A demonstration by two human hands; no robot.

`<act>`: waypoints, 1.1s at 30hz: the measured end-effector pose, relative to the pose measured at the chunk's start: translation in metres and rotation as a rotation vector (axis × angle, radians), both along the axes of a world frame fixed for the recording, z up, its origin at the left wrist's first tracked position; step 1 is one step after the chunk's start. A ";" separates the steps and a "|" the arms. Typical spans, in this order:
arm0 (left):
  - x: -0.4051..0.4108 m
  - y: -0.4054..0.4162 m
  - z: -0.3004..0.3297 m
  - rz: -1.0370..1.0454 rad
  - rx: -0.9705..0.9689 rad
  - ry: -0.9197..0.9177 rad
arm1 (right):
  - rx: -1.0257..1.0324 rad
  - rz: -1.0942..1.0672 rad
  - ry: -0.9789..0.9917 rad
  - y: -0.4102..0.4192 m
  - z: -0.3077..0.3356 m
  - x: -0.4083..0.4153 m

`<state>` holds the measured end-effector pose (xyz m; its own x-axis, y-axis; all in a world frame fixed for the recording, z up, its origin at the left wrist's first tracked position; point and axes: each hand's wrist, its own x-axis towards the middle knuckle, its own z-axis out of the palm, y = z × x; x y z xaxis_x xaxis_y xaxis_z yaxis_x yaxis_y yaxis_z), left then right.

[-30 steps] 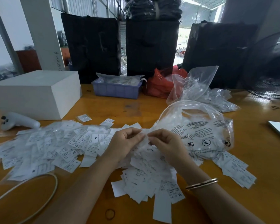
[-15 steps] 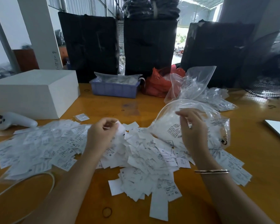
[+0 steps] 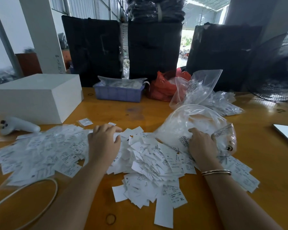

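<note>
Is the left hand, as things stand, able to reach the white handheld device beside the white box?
Probably yes. The left hand rests on the labels, and only flat labels lie between it and the white handheld device, nothing upright. The white box stands behind the device, not across the way.

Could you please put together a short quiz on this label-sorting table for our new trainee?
1. True or false: the left hand rests on the clear plastic bag.
2. Which wrist wears the bangle? A) left B) right
3. What colour is the tray at the back of the table, beyond the paper labels?
Key: 1. False: it lies on the paper labels; the right hand touches the bag. 2. B. 3. Blue.
</note>
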<state>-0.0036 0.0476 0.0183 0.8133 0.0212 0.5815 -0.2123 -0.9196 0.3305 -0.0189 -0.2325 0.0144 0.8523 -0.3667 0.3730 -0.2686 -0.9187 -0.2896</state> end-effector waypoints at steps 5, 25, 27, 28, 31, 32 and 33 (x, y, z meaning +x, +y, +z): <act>-0.014 -0.022 0.002 -0.350 -0.084 -0.038 | 0.112 0.073 -0.229 0.000 0.004 -0.006; -0.018 -0.035 -0.006 -0.584 -0.142 0.107 | 0.122 0.076 -0.276 0.001 0.001 -0.007; -0.019 -0.036 -0.005 -0.581 -0.181 0.116 | 0.187 0.136 -0.418 0.004 0.006 -0.011; -0.019 -0.036 -0.004 -0.578 -0.209 0.125 | 0.196 0.177 -0.486 0.007 0.009 -0.014; -0.021 -0.038 -0.003 -0.578 -0.299 0.167 | 0.264 0.424 -0.613 0.021 0.019 -0.022; -0.022 -0.038 -0.002 -0.599 -0.345 0.189 | 0.324 0.532 -0.614 0.027 0.022 -0.026; -0.023 -0.038 0.000 -0.632 -0.398 0.223 | 0.408 0.629 -0.583 0.034 0.025 -0.029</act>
<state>-0.0263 0.0094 0.0179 0.8376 -0.3125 0.4482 -0.5460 -0.4497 0.7068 -0.0477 -0.1989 0.0394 0.6576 -0.1001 0.7467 0.5293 -0.6439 -0.5525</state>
